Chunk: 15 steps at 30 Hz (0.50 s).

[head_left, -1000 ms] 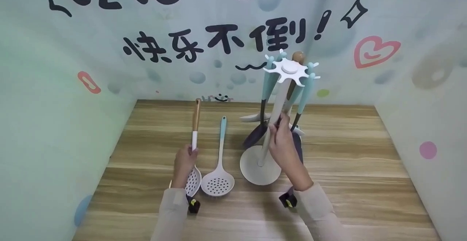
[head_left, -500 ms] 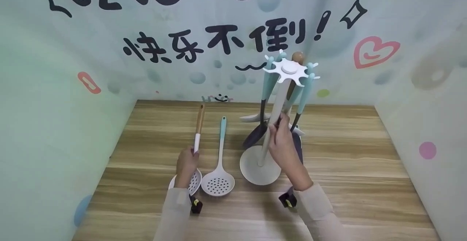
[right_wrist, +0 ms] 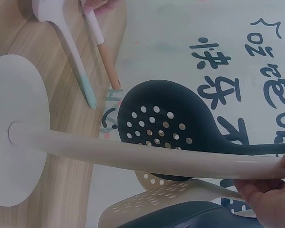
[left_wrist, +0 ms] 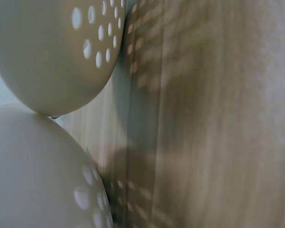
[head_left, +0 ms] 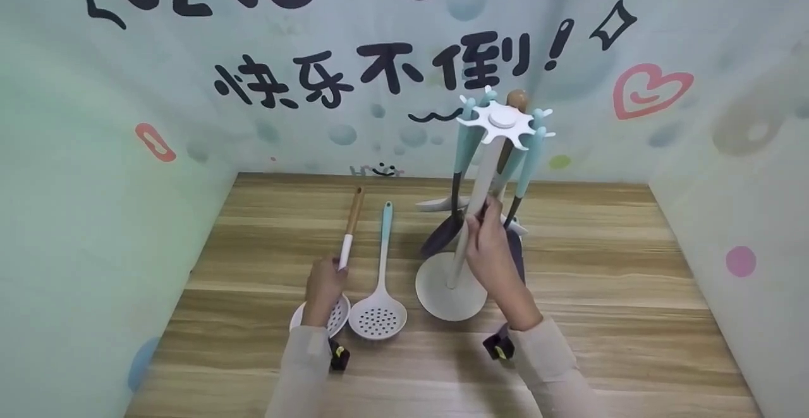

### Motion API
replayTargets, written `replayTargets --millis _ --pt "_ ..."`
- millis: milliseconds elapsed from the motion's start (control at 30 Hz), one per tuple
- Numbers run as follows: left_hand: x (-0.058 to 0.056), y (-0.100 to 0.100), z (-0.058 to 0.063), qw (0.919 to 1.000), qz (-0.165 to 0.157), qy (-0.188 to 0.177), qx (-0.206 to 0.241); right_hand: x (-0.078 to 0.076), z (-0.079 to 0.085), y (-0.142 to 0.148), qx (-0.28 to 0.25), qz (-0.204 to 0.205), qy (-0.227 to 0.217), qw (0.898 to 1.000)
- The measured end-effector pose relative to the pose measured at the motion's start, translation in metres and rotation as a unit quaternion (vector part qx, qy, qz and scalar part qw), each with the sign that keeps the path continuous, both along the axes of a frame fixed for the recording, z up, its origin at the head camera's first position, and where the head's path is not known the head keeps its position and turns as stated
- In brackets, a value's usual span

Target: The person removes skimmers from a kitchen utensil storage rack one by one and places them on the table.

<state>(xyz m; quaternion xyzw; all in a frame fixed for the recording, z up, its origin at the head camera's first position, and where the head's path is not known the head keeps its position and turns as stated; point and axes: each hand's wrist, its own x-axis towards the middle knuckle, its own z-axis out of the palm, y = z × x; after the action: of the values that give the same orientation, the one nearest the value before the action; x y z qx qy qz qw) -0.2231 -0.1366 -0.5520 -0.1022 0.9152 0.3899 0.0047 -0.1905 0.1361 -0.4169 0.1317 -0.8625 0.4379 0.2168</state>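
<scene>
My left hand (head_left: 323, 288) holds a white skimmer by its handle (head_left: 354, 215), which has a wooden end. The perforated bowl shows partly beneath that hand, alongside a second white skimmer (head_left: 378, 318) with a light blue handle end, lying on the table. Two perforated bowls fill the left of the left wrist view, close over the wood. My right hand (head_left: 496, 260) grips the pole of a white utensil stand (head_left: 436, 295). From its star-shaped hook top (head_left: 502, 121) hang several utensils with light blue or wooden handles, among them a dark skimmer (right_wrist: 190, 107).
The wooden table (head_left: 607, 279) runs back to a printed backdrop (head_left: 316, 140) with large lettering. Side panels flank it left and right. A dark utensil head (head_left: 441, 236) hangs left of the pole, and pale ones (right_wrist: 152, 204) hang beyond it.
The wooden end of the skimmer in my left hand has swung right and lower in the head view, nearer the blue-ended skimmer. That hand shifted slightly right; my right hand stays put.
</scene>
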Motion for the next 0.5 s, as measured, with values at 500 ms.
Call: replayTargets --millis 500 --pt "0.01 -0.001 0.012 0.9989 -0.03 -0.02 -0.031 0.0 0.001 0.0 -0.005 -0.002 -0.008 1.0"
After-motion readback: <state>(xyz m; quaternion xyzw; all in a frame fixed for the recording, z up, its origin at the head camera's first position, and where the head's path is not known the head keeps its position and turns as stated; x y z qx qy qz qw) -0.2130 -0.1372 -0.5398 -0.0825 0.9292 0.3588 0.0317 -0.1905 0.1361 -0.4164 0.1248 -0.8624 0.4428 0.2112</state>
